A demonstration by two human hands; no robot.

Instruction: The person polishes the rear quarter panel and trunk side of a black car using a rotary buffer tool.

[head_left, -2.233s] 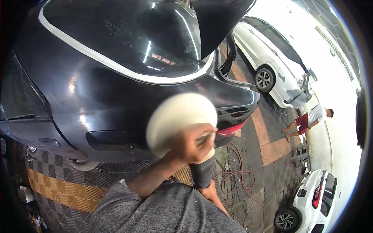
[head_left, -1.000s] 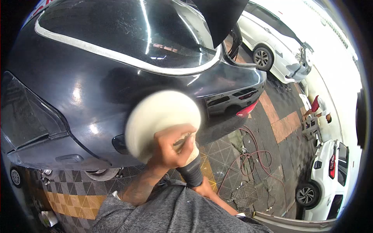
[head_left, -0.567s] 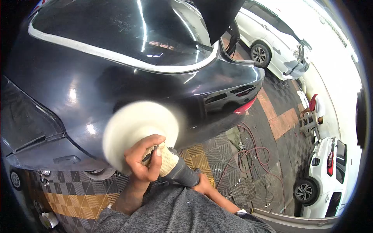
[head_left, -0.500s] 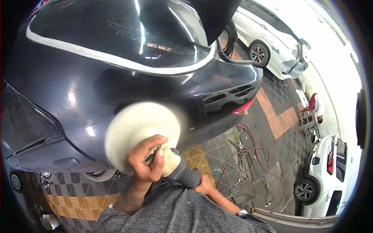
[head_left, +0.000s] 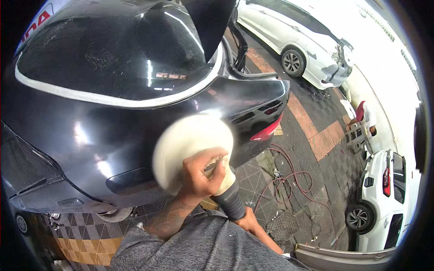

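A car polisher [head_left: 229,198] with a round cream pad [head_left: 192,142] is in both my hands. The pad is smeared by motion and lies against the black car's rear side panel [head_left: 113,131], left of the red tail light [head_left: 266,129]. My left hand [head_left: 203,174] is closed around the front of the polisher, just behind the pad. Farther back, my right hand [head_left: 247,220] is wrapped around the rear end of the dark body; part of its fingers is hidden. White tape [head_left: 90,98] borders the dark side window [head_left: 117,58].
Behind the black car stands a white car [head_left: 289,27]; another white car [head_left: 384,194] is at the right. Red hose [head_left: 294,174] loops over the tiled floor [head_left: 257,180]. A person [head_left: 368,117] bends beside a grey plastic stool [head_left: 357,139] near the wall.
The polisher and both hands have moved right along the panel, closer to the tail light. My view has shifted, so the car sits farther left in it.
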